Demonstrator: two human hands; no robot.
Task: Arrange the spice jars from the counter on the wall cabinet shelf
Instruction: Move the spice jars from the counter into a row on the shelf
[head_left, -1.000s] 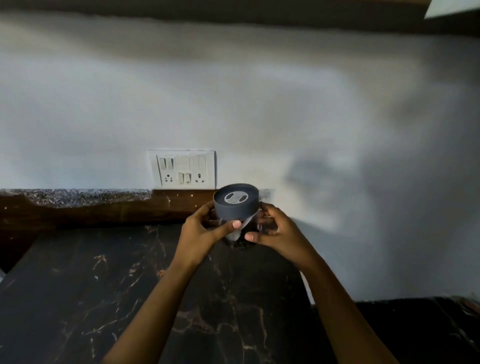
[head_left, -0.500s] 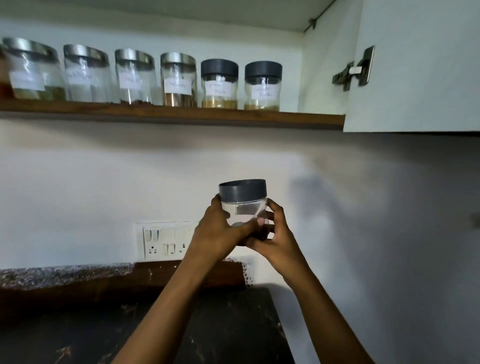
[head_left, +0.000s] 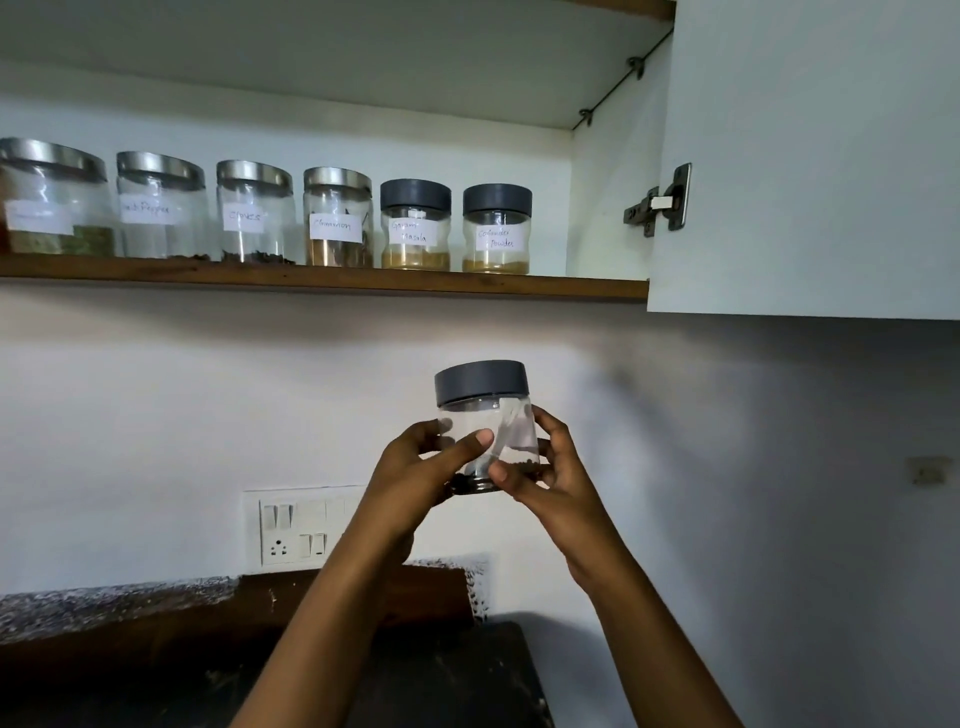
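Head view: left hand (head_left: 415, 470) and right hand (head_left: 553, 480) curl round a grey-lidded spice jar (head_left: 475, 410) held mid-air below the shelf (head_left: 322, 279); placing it probably calls for lifting into the gap right of the coriander jar (head_left: 497, 231).

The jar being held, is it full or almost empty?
Almost empty: the jar is see-through, with only a thin dark layer at its bottom.

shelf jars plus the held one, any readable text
"Pepper", first word blurred: second steel-lidded glass jar
"Cloves": third steel-lidded glass jar
"Cinnamon": fourth steel-lidded glass jar
"Garam Masala": left grey-lidded clear jar
"Coriander Powder": right grey-lidded clear jar
Unreadable: leftmost steel-lidded jar, held grey-lidded jar
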